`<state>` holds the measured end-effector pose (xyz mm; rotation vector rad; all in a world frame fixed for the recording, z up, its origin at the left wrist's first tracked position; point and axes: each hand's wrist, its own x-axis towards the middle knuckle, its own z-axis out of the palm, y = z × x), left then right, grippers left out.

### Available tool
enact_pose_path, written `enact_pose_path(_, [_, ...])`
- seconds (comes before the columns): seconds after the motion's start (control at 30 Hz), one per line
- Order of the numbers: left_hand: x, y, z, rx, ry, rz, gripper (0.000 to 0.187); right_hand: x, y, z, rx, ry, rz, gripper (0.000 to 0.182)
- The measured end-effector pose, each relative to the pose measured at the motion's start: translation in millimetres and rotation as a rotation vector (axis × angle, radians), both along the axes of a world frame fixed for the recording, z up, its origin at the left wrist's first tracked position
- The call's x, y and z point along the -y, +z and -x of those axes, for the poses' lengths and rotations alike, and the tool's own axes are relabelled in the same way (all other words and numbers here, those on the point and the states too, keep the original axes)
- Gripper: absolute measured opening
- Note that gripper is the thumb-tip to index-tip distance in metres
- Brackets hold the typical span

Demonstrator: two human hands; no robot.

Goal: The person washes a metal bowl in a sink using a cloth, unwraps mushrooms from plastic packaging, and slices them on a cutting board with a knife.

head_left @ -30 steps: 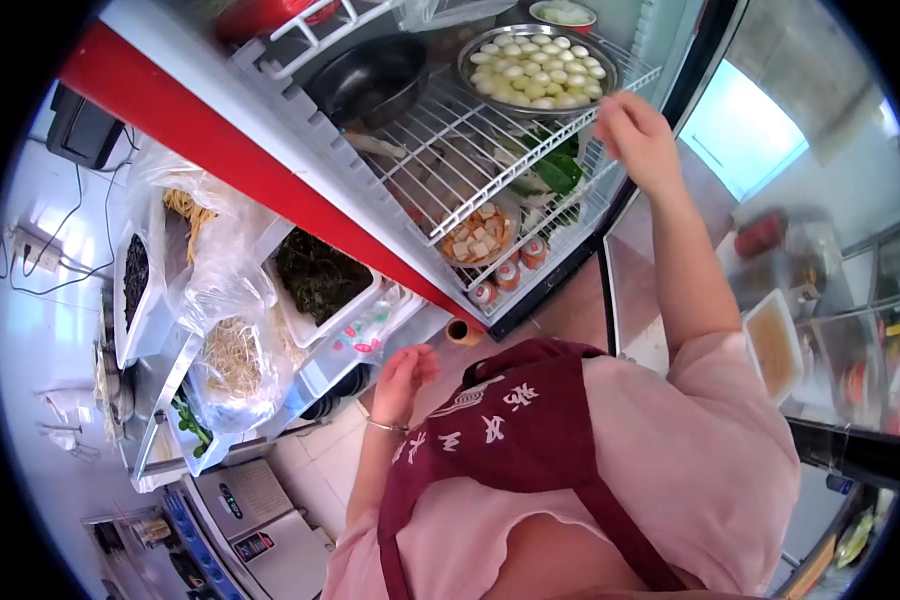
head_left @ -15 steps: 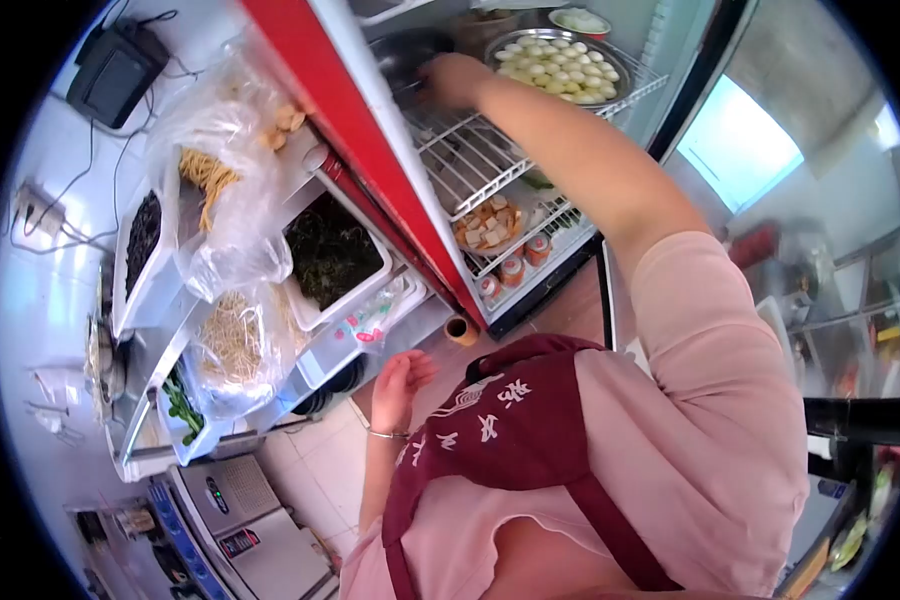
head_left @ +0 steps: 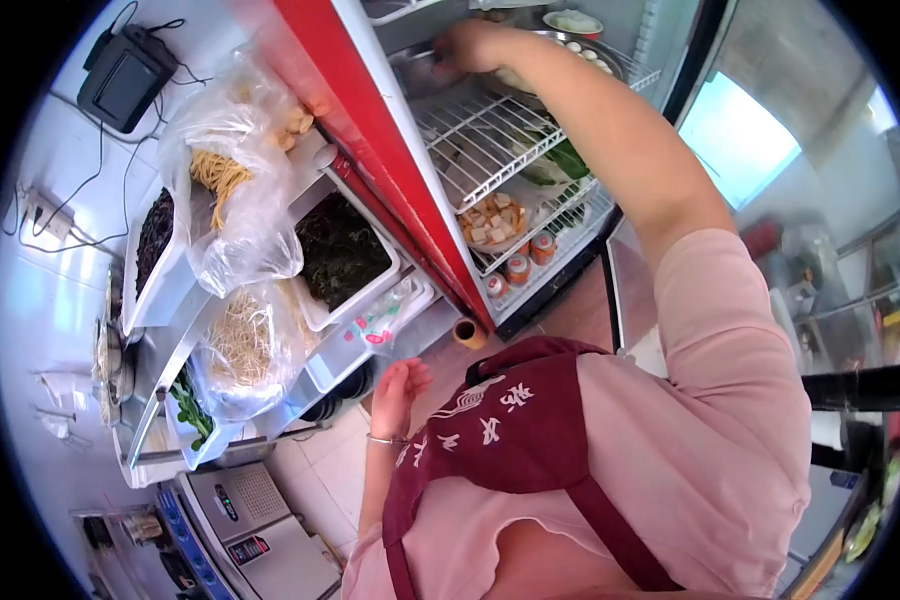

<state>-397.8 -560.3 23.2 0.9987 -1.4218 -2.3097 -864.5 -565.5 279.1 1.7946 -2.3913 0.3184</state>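
Note:
My right hand (head_left: pixel 467 50) reaches into the open fridge, at the rim of a dark metal bowl (head_left: pixel 415 72) on the upper wire shelf (head_left: pixel 480 165). Its fingers are curled at the bowl, their tips hard to make out. Beside it, partly behind my forearm, is a steel tray (head_left: pixel 618 68) of peeled eggs (head_left: pixel 585 52). A small dish of white food (head_left: pixel 573 21) stands behind the tray. My left hand (head_left: pixel 400 388) hangs in front of the apron, fingers loosely curled and apart, holding nothing.
Left of the red fridge edge (head_left: pixel 370 130) are bagged noodles (head_left: pixel 220 175), bagged sprouts (head_left: pixel 240 340) and a tub of dark greens (head_left: pixel 340 250). Lower fridge shelves hold a bowl of tofu-like cubes (head_left: pixel 492 222) and cans (head_left: pixel 517 267). A cup-like object (head_left: pixel 468 333) is near the fridge's bottom corner.
My right hand has moved slightly up and deeper into the fridge, its forearm now covering more of the egg tray. Leafy greens below the shelf show more. My left hand stays nearly in place.

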Motion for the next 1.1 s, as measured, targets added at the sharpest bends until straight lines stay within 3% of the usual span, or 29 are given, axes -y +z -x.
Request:
enact_pose_path(0.07, [1,2,4,-0.010,-0.028,0.000,0.029,-20,7,-2,0.076,-0.001,0.078,0.041])
enact_pose_path(0.13, [0,6,8,-0.006,-0.038,0.006,0.028,-30,14,-4,0.454,-0.180,0.097,0.057])
enact_pose_path(0.17, [0,5,10,-0.008,-0.046,0.006,0.028,-37,18,-4,0.473,-0.172,0.070,0.061])
enact_pose_path(0.2, [1,4,11,0.004,-0.049,-0.001,0.028,-43,13,1,0.471,-0.180,0.073,0.061])
enact_pose_path(0.27, [1,5,14,0.014,-0.060,-0.009,0.027,-55,-1,14,-0.009,0.011,0.342,0.052])
enact_pose_path(0.37, [4,2,16,-0.013,-0.135,-0.003,0.028,-112,22,-43,0.099,-0.044,0.281,0.037])
enact_pose_path(0.47, [9,11,35,0.003,-0.257,0.039,0.028,-167,5,-88,-0.041,-0.138,0.433,0.025])
enact_pose_path(0.57, [10,33,64,-0.093,-0.419,0.122,0.030,-219,-27,-134,0.085,-0.239,0.573,0.020])
enact_pose_path(0.63, [-3,66,93,-0.289,-0.562,0.177,0.037,-246,-47,-165,0.157,-0.283,0.636,0.018])
enact_pose_path(0.67, [-5,70,106,-0.374,-0.628,0.165,0.051,-259,-57,-178,0.225,-0.313,0.646,0.018])
enact_pose_path(0.73, [-24,82,132,-0.530,-0.614,0.015,0.081,-282,-67,-202,0.222,-0.361,0.574,0.018])
enact_pose_path(0.8, [-44,103,148,-0.589,-0.597,-0.099,0.091,-302,-74,-226,0.231,-0.403,0.509,0.020])
enact_pose_path(0.87, [-67,114,158,-0.632,-0.588,-0.286,0.077,-322,-77,-242,0.113,-0.344,0.387,0.024])
enact_pose_path(0.93, [-85,108,162,-0.502,-0.554,-0.230,0.066,-343,-85,-256,0.159,-0.360,0.301,0.029])
enact_pose_path(1.0, [-102,101,158,-0.381,-0.521,-0.158,0.055,-354,-87,-273,0.142,-0.419,0.346,0.032])
enact_pose_path(1.1, [-117,86,148,-0.327,-0.440,-0.263,0.041,-394,-71,-300,0.192,-0.436,0.492,0.042])
